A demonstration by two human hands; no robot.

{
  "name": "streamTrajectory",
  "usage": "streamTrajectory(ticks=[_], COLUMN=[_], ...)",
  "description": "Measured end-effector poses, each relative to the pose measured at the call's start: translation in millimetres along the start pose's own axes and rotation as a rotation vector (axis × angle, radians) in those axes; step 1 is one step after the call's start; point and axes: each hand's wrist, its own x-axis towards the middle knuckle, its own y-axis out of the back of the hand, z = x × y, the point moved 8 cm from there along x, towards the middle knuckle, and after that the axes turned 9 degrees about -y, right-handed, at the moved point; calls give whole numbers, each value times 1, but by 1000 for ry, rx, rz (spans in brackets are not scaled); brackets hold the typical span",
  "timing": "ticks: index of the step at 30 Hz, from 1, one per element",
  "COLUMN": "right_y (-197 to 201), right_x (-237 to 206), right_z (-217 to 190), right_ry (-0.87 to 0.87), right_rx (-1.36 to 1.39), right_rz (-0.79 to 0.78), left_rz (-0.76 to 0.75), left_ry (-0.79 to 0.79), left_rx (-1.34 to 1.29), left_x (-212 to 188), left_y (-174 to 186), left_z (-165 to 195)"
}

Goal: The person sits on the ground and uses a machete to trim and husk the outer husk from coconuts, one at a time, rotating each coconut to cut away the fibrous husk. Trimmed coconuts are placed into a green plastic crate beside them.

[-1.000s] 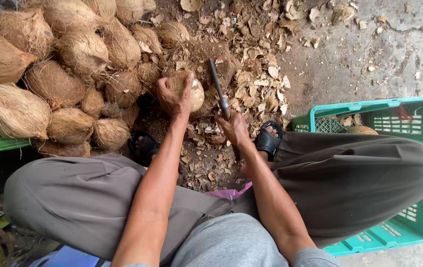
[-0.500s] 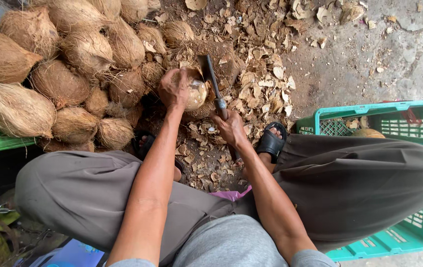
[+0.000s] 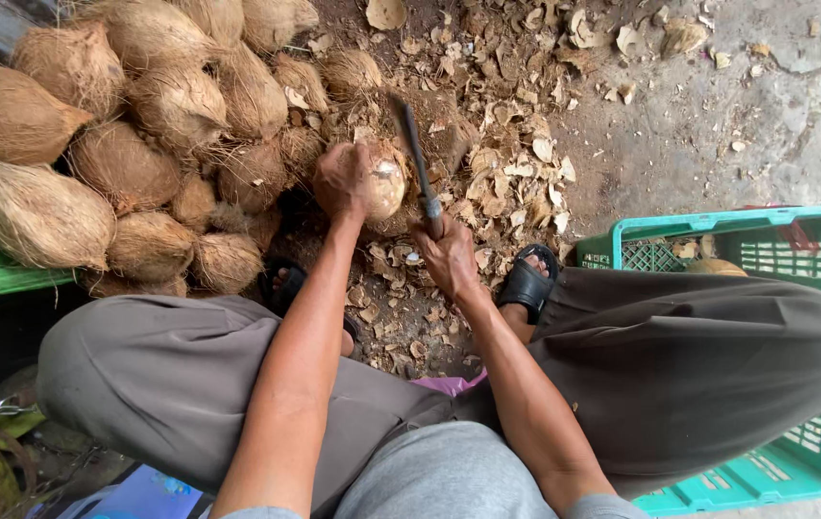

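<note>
The coconut (image 3: 381,183), partly stripped so a pale patch of shell shows, sits on the ground among the chips just ahead of the person's feet, and the left hand (image 3: 343,181) is clamped over its left side and top, fingers curled round it, seemingly to keep the round thing from rolling under the blade. The right hand (image 3: 447,252) is clenched around the handle of a knife (image 3: 413,154), a long dark blade that slants up and away from the fist and lies just beside the coconut's right flank, close enough that I cannot tell whether the edge touches the shell. Held this way, the bare side of the nut faces the blade while the gripping fingers stay on the far side, clear of the edge. Around the two hands the floor is littered with husk chips (image 3: 516,183), thickest right about the nut. To the left, a heap of unhusked coconuts (image 3: 141,144) is stacked within easy reach of the left arm. To the right, beyond the person's knee, stands a green plastic crate (image 3: 814,231), and a black sandal (image 3: 530,281) shows just beside the right wrist.
</note>
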Motion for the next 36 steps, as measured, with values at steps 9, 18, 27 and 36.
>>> streamTrajectory(ticks=[9,18,27,36], right_y=[-18,11,-14,14], right_x=[13,15,12,10], right_z=[39,8,51,4], right_ry=[-205,163,-354,139], right_rx=[-51,80,-130,381], right_rz=[-157,50,-157,16], left_rz=[80,-25,-77,-71], left_ry=[-187,30,-41,-186], left_rx=[95,92,83,94], left_x=[-8,-10,0,4], left_y=[2,-3,-4,-5], left_z=[10,-3,-4,1])
